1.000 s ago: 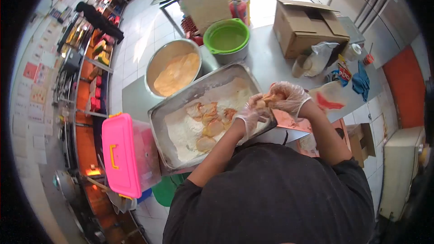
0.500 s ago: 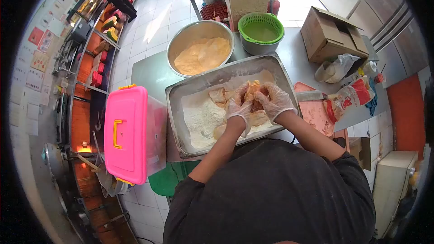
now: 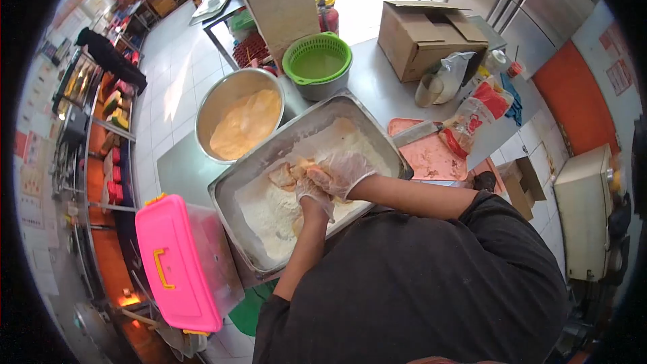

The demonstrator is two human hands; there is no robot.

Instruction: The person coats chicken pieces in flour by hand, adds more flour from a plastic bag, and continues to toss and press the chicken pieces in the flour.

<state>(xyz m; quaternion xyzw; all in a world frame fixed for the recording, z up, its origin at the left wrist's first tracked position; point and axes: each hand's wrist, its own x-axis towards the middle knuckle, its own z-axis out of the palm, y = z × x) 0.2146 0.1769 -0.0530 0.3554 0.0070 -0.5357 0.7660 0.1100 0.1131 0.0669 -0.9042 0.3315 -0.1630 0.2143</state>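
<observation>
A wide metal tray (image 3: 226, 205) holds white flour (image 3: 280, 212) and several pieces of raw chicken. My left hand (image 3: 313, 195), in a clear plastic glove, is closed around the lower side of a chicken piece (image 3: 318, 175). From the right, my gloved right hand (image 3: 347, 172) grips the same piece, its fingers partly hidden. Just left of my hands, another chicken piece (image 3: 282, 176) lies on the flour. My left wrist covers part of the flour below.
Beyond the tray stand a steel bowl (image 3: 203, 125) of orange-tinted contents and a green basket (image 3: 290, 67) in a pot. A cleaver (image 3: 414, 133) rests on a pink tray (image 3: 431, 162) at right, near a cardboard box (image 3: 411, 50). A pink-lidded bin (image 3: 178, 269) sits left.
My view has turned, so the tray appears tilted and further left. My hands, still together on the chicken, have shifted toward the tray's left part, with my right forearm reaching further across.
</observation>
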